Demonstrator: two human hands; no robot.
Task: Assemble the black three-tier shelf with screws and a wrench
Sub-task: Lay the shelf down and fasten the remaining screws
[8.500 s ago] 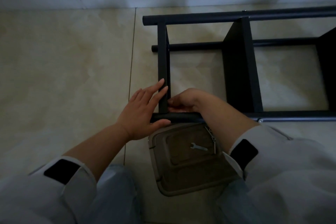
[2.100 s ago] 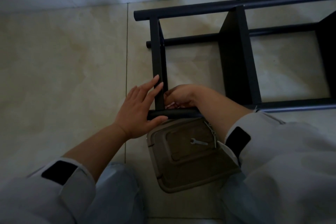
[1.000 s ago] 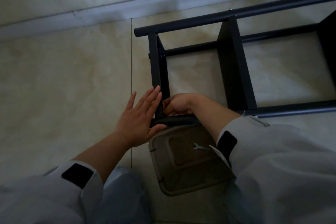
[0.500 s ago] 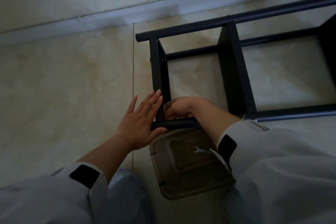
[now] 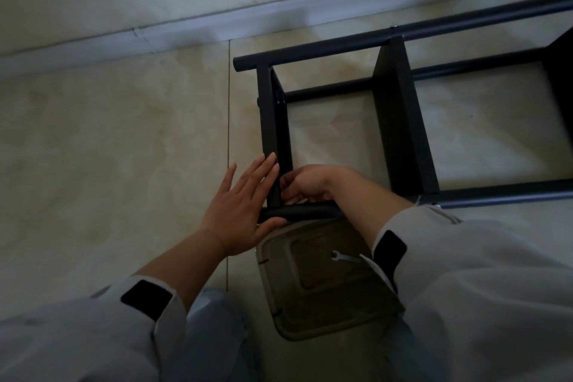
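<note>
Fitting end panel (image 5: 274, 121); left hand (image 5: 238, 208) lying flat bracing corner, right hand (image 5: 305, 184) curling fingers inside joint, contents unseen; wrench (image 5: 344, 256) lying unused below.

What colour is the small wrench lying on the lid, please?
The wrench is light silver-grey, against the brownish lid; the head view shows it.

Your left hand (image 5: 238, 211): flat, fingers (image 5: 260, 170) straight, pointing 1 o'clock, thumb at 3 o'clock. Your right hand (image 5: 307, 184): reaches in from 4 o'clock, fingers curled under, tips hidden. Both forearms bare, sleeves pushed up.
</note>
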